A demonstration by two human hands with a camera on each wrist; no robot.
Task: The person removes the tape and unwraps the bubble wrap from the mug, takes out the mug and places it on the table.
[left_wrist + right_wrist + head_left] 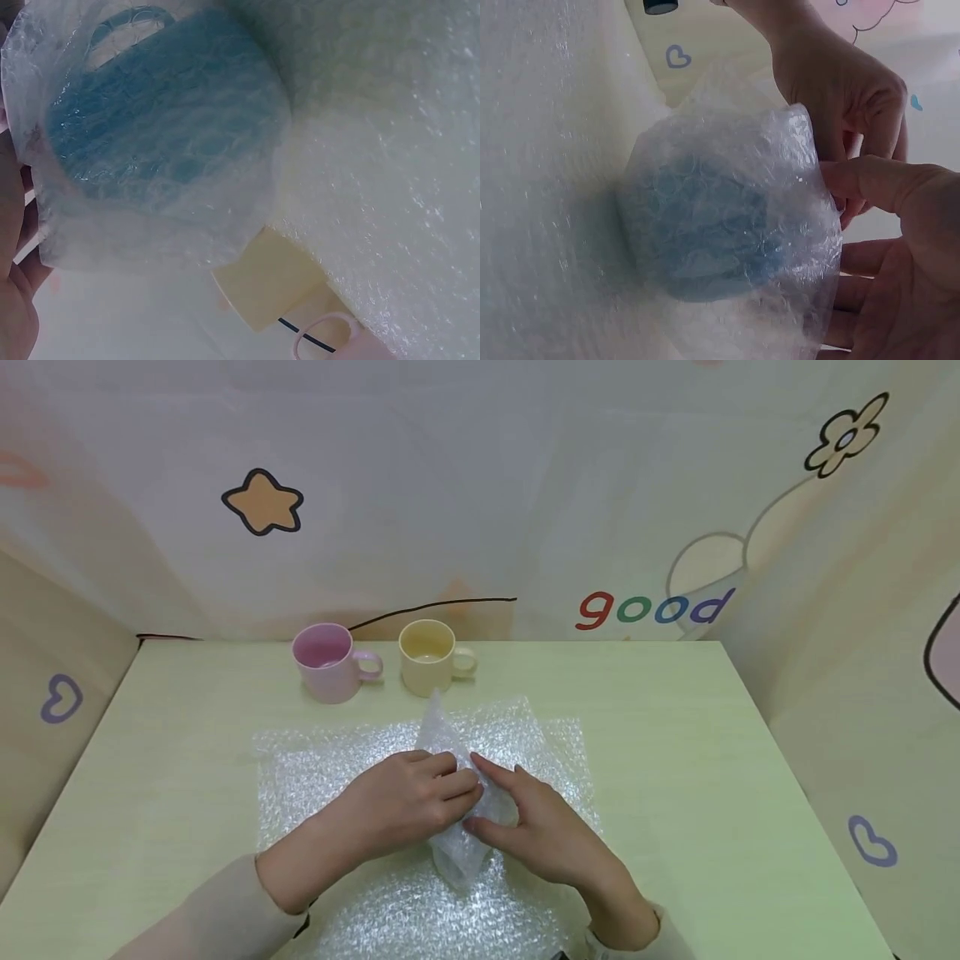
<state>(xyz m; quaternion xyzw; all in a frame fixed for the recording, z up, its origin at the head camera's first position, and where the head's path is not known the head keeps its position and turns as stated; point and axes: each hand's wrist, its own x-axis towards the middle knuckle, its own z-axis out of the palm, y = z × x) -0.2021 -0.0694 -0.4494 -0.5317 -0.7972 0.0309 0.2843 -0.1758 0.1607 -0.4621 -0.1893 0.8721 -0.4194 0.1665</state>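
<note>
A blue mug [172, 105] lies inside a wrap of clear bubble wrap [742, 142], its handle showing through the film in the left wrist view. My left hand [416, 793] pinches the gathered bubble wrap at the top of the bundle with curled fingers. On the bundle's right side, my right hand [547, 827] holds the wrap between its spread thumb and fingers. In the right wrist view the right thumb [870, 180] touches the wrap's edge beside the left fingertips, with other fingers partly hidden behind the film.
Sheets of bubble wrap [315, 777] lie spread on the light table [675, 760] beneath the bundle. Toward the table's back edge stand a pink mug [330, 672] and a yellow mug [426, 668], both upright with handles to the right. Printed curtains [450, 485] hang behind.
</note>
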